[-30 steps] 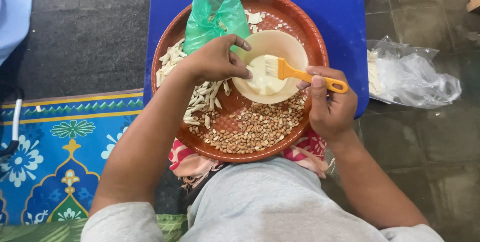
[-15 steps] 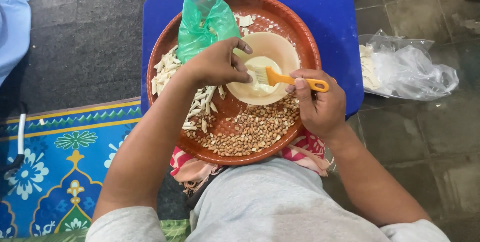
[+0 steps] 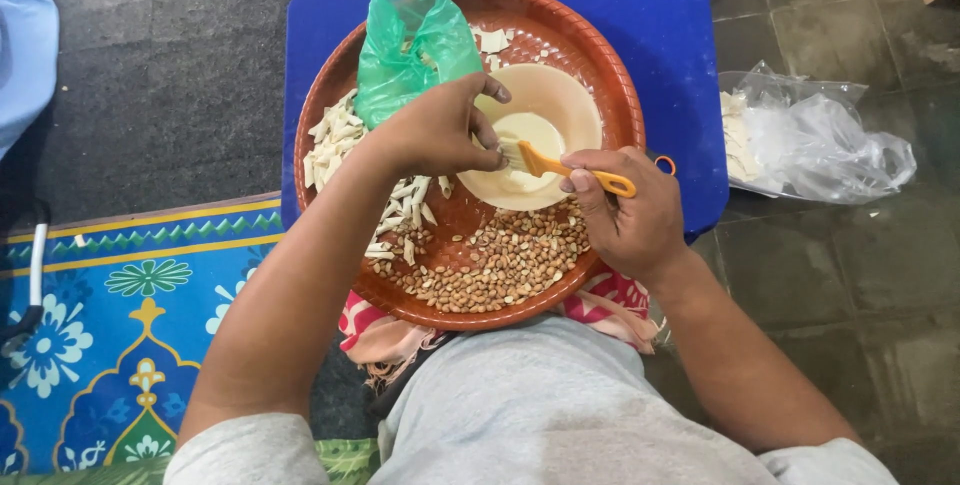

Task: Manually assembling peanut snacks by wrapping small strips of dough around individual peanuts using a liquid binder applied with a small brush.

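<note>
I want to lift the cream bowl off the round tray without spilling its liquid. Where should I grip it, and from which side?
Probably the far rim of the cream bowl, coming from the side away from the person. That arc is bare, while the left hand holds the near-left rim and the yellow brush in the right hand crosses the near-right edge. It sits flat on the tray, so pinch the thin lip.

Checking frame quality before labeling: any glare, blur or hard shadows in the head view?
Head view: soft, even light, no hard shadows; mild sheen on the dark floor tiles and the clear plastic bag; the left hand, the right hand and the yellow brush are sharp, peanuts are resolved; slight wide-angle bend at the edges.
</note>
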